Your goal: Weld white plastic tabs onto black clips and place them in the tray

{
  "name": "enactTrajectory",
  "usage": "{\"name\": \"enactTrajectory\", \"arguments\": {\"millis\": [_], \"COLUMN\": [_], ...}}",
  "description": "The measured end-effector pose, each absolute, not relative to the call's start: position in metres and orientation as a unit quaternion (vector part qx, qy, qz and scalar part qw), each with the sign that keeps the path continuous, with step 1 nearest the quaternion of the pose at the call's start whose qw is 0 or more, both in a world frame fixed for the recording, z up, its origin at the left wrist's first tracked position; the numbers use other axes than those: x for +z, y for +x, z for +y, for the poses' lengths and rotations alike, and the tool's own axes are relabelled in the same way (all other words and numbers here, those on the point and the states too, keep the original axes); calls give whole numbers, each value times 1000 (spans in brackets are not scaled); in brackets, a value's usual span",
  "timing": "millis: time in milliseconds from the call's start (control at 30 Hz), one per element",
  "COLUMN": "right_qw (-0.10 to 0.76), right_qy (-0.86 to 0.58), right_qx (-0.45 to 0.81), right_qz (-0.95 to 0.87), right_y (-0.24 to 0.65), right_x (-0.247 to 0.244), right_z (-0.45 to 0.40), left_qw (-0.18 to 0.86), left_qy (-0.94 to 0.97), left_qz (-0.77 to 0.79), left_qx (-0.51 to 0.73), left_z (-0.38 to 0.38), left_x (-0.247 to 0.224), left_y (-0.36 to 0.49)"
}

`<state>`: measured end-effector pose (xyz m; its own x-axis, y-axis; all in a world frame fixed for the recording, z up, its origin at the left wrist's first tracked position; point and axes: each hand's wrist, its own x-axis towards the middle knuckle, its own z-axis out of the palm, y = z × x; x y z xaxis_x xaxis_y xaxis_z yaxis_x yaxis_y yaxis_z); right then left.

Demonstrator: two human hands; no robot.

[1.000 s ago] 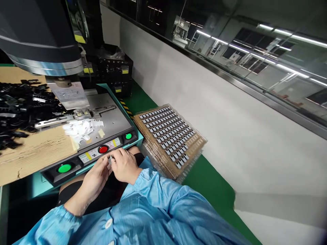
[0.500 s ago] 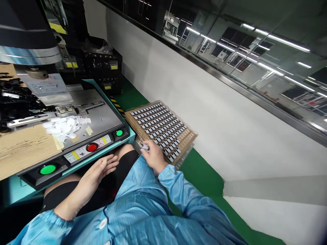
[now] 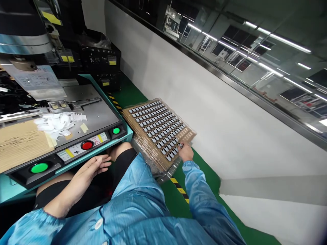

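Observation:
My right hand (image 3: 186, 152) is at the near right edge of a clear plastic tray (image 3: 190, 133). Its fingers are pinched on a small light-grey part (image 3: 181, 145) with a dark end, low over one of the tray's pockets; whether the part rests in the pocket I cannot tell. Rows of similar grey parts (image 3: 160, 128) fill most of the tray, which tops a stack of trays. Above my lap, beside the machine's front edge, my left hand (image 3: 92, 166) is open with its fingers stretched out, and I see nothing in it.
At left, a press machine has green buttons (image 3: 39, 167) and a red button (image 3: 87, 145). White strips (image 3: 60, 123) lie on its metal plate, next to corrugated cardboard (image 3: 22, 144). Black crates (image 3: 100, 64) stand behind. A pale wall (image 3: 178, 81) runs along the right.
My right hand has moved right, from the tray's near left side to its near right edge, carrying the grey part. My left hand stays open over my lap. The view has shifted slightly.

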<state>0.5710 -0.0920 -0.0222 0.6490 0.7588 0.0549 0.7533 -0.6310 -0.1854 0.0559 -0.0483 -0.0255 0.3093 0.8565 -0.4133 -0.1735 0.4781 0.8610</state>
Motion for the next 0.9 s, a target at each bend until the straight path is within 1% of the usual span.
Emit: {"name": "enactTrajectory", "arguments": {"millis": [200,433,533,700,800,900], "right_qw": [63,64,37,-17,-15,12], "right_qy": [-903,-908,-896,-878,-873,-861], "right_qx": [31,-15,-34,-31,-34,-43], "right_qz": [-425,-414,-441,-477,-487,-506], "right_y": [574,585,593,602,604,603], "right_x": [-29,-22,-21,-28,-33,-30], "right_z": [-90,-88,-83,-75,-74,-77], "left_qw": [714,715,713,709,710,703], "left_qy": [374,374,374,375,381,386], "left_qz": [482,483,488,494,491,495], "left_qx": [343,339,336,336,330,334], "left_z": [-48,-45,-45,-46,-45,-44], "left_x": [-22,-26,-25,-23,-26,-29], "left_y": [56,54,54,54,54,55]}}
